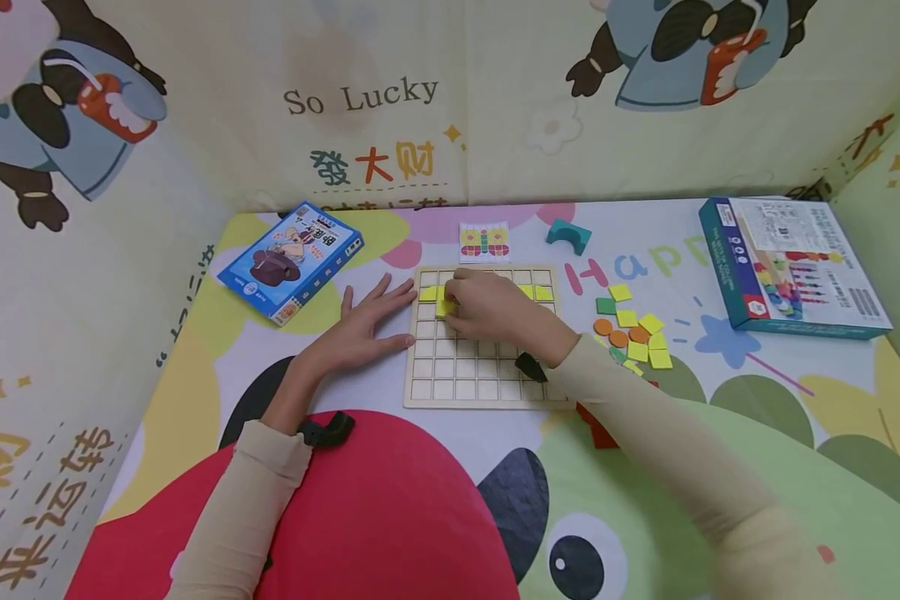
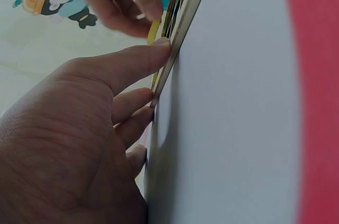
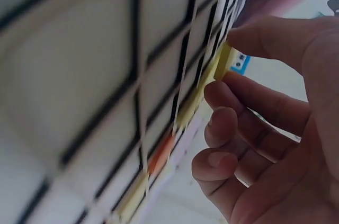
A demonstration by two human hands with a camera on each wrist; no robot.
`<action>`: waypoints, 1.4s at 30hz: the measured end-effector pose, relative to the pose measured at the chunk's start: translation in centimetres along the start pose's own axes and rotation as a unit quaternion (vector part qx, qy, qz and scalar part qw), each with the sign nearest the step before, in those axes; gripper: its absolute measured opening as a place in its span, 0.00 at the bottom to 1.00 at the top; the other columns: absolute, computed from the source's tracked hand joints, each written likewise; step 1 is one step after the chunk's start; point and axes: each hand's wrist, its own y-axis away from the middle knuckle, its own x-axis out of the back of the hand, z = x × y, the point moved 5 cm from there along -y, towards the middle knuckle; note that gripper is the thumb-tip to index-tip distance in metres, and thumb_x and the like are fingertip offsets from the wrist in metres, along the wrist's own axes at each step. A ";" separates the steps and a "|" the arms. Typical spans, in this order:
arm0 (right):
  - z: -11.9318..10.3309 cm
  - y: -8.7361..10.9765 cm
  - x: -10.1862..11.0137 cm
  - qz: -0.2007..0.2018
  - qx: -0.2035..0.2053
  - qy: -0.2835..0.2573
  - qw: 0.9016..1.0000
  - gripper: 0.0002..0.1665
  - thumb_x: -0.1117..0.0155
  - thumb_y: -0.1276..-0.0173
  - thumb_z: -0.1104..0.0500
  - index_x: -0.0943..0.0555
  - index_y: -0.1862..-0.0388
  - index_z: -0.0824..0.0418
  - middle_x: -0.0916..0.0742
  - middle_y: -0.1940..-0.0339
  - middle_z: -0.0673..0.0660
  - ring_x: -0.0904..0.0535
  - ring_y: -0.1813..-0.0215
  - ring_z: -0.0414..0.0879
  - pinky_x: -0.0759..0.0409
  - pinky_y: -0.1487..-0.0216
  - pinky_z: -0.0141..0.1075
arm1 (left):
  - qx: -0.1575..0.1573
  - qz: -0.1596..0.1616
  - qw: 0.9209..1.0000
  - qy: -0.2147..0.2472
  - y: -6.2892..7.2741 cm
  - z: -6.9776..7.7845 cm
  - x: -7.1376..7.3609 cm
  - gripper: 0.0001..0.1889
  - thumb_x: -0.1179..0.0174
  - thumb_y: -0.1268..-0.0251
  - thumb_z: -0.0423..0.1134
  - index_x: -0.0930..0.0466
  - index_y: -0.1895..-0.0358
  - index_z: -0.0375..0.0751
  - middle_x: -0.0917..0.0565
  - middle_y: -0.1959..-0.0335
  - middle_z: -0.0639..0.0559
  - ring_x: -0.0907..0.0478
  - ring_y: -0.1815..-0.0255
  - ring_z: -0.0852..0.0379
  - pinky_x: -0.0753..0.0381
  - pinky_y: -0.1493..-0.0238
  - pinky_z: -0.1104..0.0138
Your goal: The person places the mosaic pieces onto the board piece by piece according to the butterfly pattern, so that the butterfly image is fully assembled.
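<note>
A light wooden grid board [image 1: 457,404] lies on the patterned table cover. Along its left edge rests my left hand [image 1: 363,327], fingers spread, with thumb and fingertips touching the rim in the left wrist view. My right hand [image 1: 498,310] is over the board's upper left, pinching a yellow square tile [image 3: 224,62] between thumb and forefinger, right at the grid. Other yellow tiles [image 1: 542,293] sit in cells of an upper row. An orange piece [image 3: 160,154] on the board shows in the right wrist view; my right hand hides it in the head view.
Right of the board lie loose yellow tiles [image 1: 660,358], orange discs [image 1: 617,338] and green tiles [image 1: 606,306]. Red pieces [image 1: 602,433] are partly under my right sleeve. Behind stand a butterfly card [image 1: 484,242] and a teal arch [image 1: 570,235]. A blue box [image 1: 292,262] and teal-edged box [image 1: 802,267] flank them.
</note>
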 end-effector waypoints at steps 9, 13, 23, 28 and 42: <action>-0.9 -1.2 -0.9 0.000 0.001 -0.014 1.000 0.21 0.31 0.25 0.52 0.14 0.41 0.63 0.12 0.48 0.57 0.17 0.50 0.49 0.13 0.43 0.41 | 0.001 -0.002 1.000 0.000 -0.3 0.3 0.0 0.42 0.36 0.29 0.59 0.41 0.15 0.59 0.47 0.11 0.60 0.68 0.07 0.49 0.85 0.18 0.32; -1.1 -1.5 -1.1 0.000 0.003 -0.022 1.000 0.21 0.30 0.25 0.52 0.13 0.40 0.62 0.13 0.50 0.57 0.18 0.53 0.48 0.14 0.47 0.39 | 0.004 -0.002 1.000 -0.003 -0.2 0.2 0.0 0.43 0.35 0.29 0.58 0.42 0.15 0.59 0.47 0.11 0.59 0.68 0.07 0.48 0.85 0.18 0.31; -1.5 -1.7 -1.4 0.001 0.006 -0.030 1.000 0.21 0.31 0.24 0.54 0.14 0.38 0.62 0.13 0.48 0.57 0.19 0.53 0.48 0.16 0.50 0.37 | 0.003 0.001 1.000 0.004 -0.2 0.3 -0.1 0.43 0.35 0.29 0.58 0.41 0.15 0.58 0.46 0.11 0.59 0.67 0.07 0.50 0.85 0.18 0.32; -1.4 -1.4 -1.2 0.001 0.005 -0.043 0.999 0.21 0.31 0.24 0.55 0.14 0.38 0.63 0.12 0.46 0.58 0.17 0.51 0.48 0.14 0.45 0.38 | 0.003 0.004 1.000 0.006 -0.3 0.3 -0.2 0.42 0.35 0.29 0.57 0.41 0.15 0.58 0.46 0.11 0.59 0.67 0.07 0.49 0.85 0.18 0.32; 3.8 5.6 1.5 0.018 -0.047 -0.079 0.996 0.21 0.28 0.26 0.52 0.13 0.40 0.60 0.10 0.52 0.56 0.17 0.52 0.50 0.13 0.48 0.42 | 0.006 0.007 1.000 -0.001 -0.1 0.0 -0.3 0.42 0.35 0.29 0.56 0.41 0.15 0.58 0.46 0.11 0.59 0.67 0.07 0.48 0.85 0.18 0.32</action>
